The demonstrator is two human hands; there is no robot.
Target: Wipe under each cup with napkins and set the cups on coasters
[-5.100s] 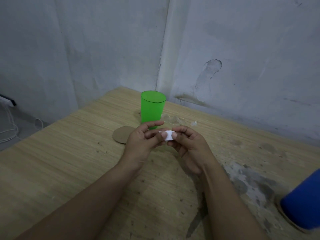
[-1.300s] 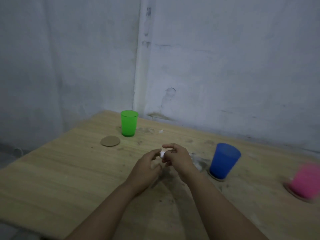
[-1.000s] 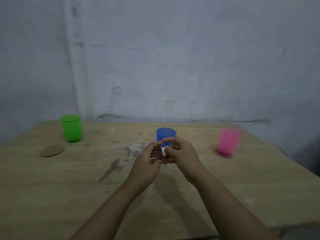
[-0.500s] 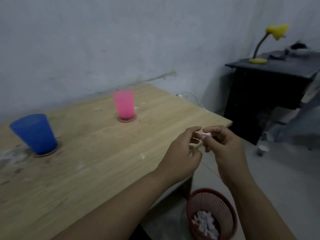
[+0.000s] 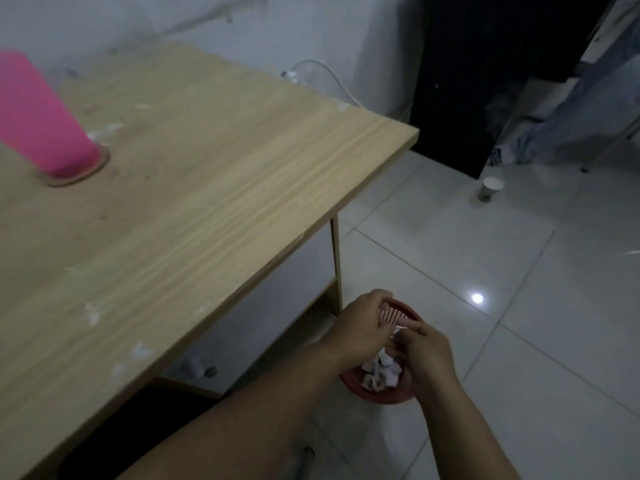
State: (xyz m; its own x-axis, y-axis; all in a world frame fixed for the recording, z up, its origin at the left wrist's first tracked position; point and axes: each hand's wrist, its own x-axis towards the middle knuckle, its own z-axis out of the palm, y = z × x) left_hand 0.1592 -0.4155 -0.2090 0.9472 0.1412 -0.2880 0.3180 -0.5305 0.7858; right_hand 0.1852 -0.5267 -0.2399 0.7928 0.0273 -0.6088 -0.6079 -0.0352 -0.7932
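Head view: both hands pinch a napkin [image 5: 397, 331] above the bin [image 5: 381, 394].

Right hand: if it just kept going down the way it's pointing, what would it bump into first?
Most likely the crumpled white napkins piled in the red basket, since the right hand hovers right above them. How far above is unclear from one view.

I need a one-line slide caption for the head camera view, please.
Both hands, left hand and right hand, hold a napkin scrap over a red wastebasket beside the table.
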